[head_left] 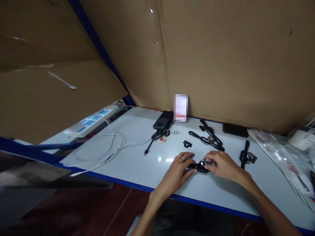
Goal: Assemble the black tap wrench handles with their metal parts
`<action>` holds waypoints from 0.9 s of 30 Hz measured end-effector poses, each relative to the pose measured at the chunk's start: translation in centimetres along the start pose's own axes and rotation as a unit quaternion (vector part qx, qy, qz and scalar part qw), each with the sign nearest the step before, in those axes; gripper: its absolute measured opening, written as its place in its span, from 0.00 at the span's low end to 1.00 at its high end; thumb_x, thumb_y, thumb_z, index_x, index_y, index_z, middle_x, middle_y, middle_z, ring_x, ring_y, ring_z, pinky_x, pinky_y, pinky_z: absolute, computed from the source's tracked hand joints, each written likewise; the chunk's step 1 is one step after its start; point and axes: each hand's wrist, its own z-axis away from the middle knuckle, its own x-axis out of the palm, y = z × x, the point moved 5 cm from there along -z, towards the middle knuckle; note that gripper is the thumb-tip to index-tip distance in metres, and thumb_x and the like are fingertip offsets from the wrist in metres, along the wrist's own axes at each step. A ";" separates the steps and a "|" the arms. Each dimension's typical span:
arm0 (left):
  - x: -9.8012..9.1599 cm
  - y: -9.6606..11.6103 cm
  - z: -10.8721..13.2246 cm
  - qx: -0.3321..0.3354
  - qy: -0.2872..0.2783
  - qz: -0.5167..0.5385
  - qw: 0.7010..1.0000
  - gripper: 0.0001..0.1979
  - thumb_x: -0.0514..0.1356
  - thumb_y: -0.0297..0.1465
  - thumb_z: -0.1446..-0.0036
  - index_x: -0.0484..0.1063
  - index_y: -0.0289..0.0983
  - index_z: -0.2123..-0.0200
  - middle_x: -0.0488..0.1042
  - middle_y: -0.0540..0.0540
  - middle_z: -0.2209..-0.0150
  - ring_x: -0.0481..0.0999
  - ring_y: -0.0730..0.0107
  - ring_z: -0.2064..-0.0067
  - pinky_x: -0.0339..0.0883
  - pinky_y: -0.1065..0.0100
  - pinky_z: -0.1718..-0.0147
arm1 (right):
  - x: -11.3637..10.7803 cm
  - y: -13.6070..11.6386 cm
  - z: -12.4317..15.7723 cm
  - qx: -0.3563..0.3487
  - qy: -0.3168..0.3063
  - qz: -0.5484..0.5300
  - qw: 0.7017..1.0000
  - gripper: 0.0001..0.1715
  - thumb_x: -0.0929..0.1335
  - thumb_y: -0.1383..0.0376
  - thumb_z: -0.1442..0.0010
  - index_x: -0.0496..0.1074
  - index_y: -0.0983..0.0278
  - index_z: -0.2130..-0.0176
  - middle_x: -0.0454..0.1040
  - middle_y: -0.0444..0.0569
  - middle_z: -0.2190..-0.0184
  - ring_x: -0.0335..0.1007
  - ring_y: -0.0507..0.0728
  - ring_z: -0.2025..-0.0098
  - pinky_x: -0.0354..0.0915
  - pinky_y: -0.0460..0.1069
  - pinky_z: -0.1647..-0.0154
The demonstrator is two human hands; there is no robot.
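Near the front of the white table, both hands are on a black spokeshave (201,167) with a bright metal part at its middle. My left hand (182,167) grips its left handle between thumb and fingers. My right hand (219,164) has its thumb and fingertips closed at the right side of the middle, covering the right handle. Beyond them lie a loose black cap piece (187,144) and two more spokeshaves, one in front (204,140) and one behind (211,131). To the right lies another spokeshave (244,154) with a grey blade (251,158).
Small silver screws (175,132) lie by a black power bank (162,120) and white cables (115,147). A lit phone (180,108) leans on the cardboard wall (221,59). A dark phone (235,129) and plastic packaging (283,164) lie right. A power strip (93,121) is left.
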 end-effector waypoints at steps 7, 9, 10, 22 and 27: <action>0.1 0.0 0.0 -0.002 0.002 -0.011 1.000 0.06 0.62 0.32 0.33 0.74 0.41 0.53 0.72 0.41 0.41 0.69 0.53 0.39 0.69 0.49 0.42 | -0.4 -0.1 1.1 0.002 -0.053 0.015 0.998 0.18 0.75 0.59 0.42 0.79 0.59 0.51 0.79 0.47 0.58 0.74 0.59 0.58 0.60 0.50 0.60; 0.1 0.0 0.0 -0.001 -0.001 -0.014 1.000 0.08 0.62 0.32 0.33 0.74 0.41 0.52 0.73 0.41 0.41 0.69 0.52 0.39 0.69 0.48 0.42 | -0.3 -0.3 1.2 0.006 -0.050 0.033 0.998 0.15 0.74 0.61 0.40 0.79 0.60 0.52 0.78 0.48 0.57 0.74 0.60 0.58 0.60 0.50 0.59; 0.1 0.0 0.0 -0.001 -0.004 -0.015 1.000 0.09 0.62 0.32 0.33 0.74 0.42 0.50 0.72 0.41 0.41 0.69 0.52 0.39 0.69 0.48 0.42 | -0.2 -0.4 1.2 0.006 -0.048 0.046 0.998 0.14 0.73 0.61 0.39 0.78 0.61 0.52 0.78 0.49 0.56 0.74 0.60 0.58 0.60 0.51 0.59; 0.2 0.0 0.0 -0.001 -0.007 -0.030 1.000 0.12 0.61 0.34 0.32 0.76 0.42 0.48 0.72 0.40 0.40 0.69 0.50 0.38 0.69 0.45 0.42 | 0.0 -1.2 1.1 0.002 -0.063 0.059 0.996 0.13 0.68 0.64 0.35 0.81 0.61 0.54 0.77 0.51 0.58 0.74 0.60 0.58 0.61 0.50 0.59; 0.1 -0.1 0.1 0.004 0.009 -0.018 1.000 0.11 0.62 0.33 0.33 0.77 0.43 0.49 0.73 0.40 0.41 0.70 0.52 0.40 0.71 0.47 0.43 | 0.3 -0.7 1.1 -0.010 -0.055 0.053 0.997 0.16 0.69 0.61 0.35 0.80 0.59 0.49 0.78 0.52 0.57 0.75 0.62 0.55 0.62 0.51 0.57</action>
